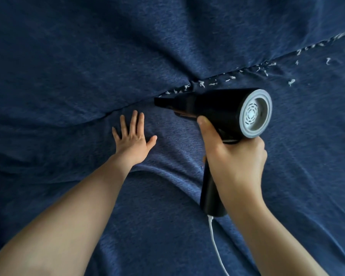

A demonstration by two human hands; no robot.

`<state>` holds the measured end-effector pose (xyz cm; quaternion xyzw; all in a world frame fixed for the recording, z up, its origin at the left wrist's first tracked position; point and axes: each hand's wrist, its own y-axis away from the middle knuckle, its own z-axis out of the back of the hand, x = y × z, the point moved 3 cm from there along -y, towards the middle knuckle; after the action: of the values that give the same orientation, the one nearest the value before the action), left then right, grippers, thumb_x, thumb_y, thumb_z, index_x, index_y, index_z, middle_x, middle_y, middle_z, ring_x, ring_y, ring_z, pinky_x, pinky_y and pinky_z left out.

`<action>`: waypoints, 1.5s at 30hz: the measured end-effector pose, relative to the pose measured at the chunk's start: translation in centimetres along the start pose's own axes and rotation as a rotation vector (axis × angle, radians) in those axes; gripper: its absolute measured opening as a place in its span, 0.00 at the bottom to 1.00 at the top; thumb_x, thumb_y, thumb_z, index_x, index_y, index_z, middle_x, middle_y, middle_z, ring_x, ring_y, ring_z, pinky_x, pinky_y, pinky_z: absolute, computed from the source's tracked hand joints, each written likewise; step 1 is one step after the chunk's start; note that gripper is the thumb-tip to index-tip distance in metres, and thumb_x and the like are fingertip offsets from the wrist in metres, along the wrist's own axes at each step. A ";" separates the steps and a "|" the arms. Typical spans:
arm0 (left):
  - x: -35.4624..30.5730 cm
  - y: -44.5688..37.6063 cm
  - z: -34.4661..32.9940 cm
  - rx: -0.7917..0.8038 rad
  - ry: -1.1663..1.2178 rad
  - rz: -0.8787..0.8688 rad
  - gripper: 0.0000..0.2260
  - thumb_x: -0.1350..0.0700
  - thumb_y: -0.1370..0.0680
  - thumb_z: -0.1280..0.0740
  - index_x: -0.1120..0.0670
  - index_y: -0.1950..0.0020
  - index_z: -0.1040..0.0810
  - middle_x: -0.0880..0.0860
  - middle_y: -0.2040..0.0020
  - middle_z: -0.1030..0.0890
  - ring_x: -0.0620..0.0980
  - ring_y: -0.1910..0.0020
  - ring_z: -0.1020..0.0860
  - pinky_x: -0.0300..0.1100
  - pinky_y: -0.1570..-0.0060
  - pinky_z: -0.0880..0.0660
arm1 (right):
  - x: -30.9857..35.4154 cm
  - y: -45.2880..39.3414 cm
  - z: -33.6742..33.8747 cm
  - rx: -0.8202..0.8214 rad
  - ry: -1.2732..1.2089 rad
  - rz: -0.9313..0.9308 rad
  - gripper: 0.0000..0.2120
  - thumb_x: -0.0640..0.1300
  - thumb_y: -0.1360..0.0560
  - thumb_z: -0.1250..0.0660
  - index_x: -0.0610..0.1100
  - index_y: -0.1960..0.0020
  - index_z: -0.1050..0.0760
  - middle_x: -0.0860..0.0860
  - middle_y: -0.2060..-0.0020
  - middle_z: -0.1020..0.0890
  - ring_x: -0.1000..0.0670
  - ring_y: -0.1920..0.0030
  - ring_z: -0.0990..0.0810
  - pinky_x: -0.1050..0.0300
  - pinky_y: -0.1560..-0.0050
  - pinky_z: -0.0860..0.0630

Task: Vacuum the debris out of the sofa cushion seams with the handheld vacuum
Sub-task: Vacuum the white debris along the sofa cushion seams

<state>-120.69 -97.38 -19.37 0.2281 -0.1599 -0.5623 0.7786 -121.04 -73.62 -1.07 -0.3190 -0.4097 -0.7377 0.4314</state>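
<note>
A dark blue sofa seat cushion (167,226) fills the view, and its seam (127,105) with the back cushion runs from the left middle up to the right. Several small white scraps of debris (213,83) lie along the seam's right part. My right hand (235,160) grips the handle of a black handheld vacuum (217,107) with a grey rear grille. The vacuum's narrow nozzle (160,101) points left, its tip at the seam. My left hand (131,136) presses flat on the seat cushion just below the seam, left of the nozzle, fingers spread.
The blue back cushion (127,46) rises behind the seam. A white cord (215,246) trails from the bottom of the vacuum handle toward the lower edge. More white scraps (291,82) lie loose on the seat fabric at the right.
</note>
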 end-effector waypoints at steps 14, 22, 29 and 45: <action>0.1 -0.1 -0.6 -0.002 -0.032 0.013 0.37 0.33 0.25 0.58 0.49 0.24 0.71 0.47 0.24 0.73 0.59 0.25 0.69 0.64 0.29 0.63 | -0.4 -2.2 1.0 -0.026 -0.006 0.026 0.19 0.65 0.33 0.29 0.48 0.60 0.20 0.55 0.70 0.18 0.55 0.63 0.17 0.70 0.60 0.27; 0.2 -0.2 -0.8 -0.007 -0.043 0.016 0.38 0.32 0.26 0.60 0.49 0.24 0.72 0.48 0.24 0.72 0.59 0.25 0.68 0.64 0.29 0.62 | -0.6 -2.7 1.5 -0.055 -0.008 0.008 0.21 0.66 0.33 0.29 0.47 0.58 0.20 0.54 0.68 0.17 0.53 0.60 0.17 0.76 0.60 0.31; 0.1 -0.1 -0.8 -0.022 -0.056 0.016 0.37 0.33 0.25 0.60 0.50 0.24 0.71 0.48 0.24 0.71 0.59 0.24 0.67 0.65 0.28 0.61 | -0.7 -3.2 1.9 -0.057 0.012 -0.013 0.21 0.66 0.33 0.29 0.48 0.59 0.20 0.53 0.68 0.17 0.51 0.61 0.16 0.60 0.55 0.23; -3.0 0.0 2.1 -0.134 0.020 -0.010 0.38 0.39 0.21 0.44 0.55 0.21 0.61 0.51 0.20 0.61 0.59 0.23 0.62 0.65 0.28 0.59 | -0.9 -4.3 4.4 -0.085 0.030 -0.024 0.25 0.67 0.33 0.30 0.47 0.53 0.19 0.50 0.62 0.15 0.48 0.53 0.16 0.54 0.44 0.24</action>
<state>-122.72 -94.87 -17.60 0.1821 -0.1129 -0.5733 0.7909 -124.04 -68.14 -1.15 -0.3210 -0.3755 -0.7641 0.4148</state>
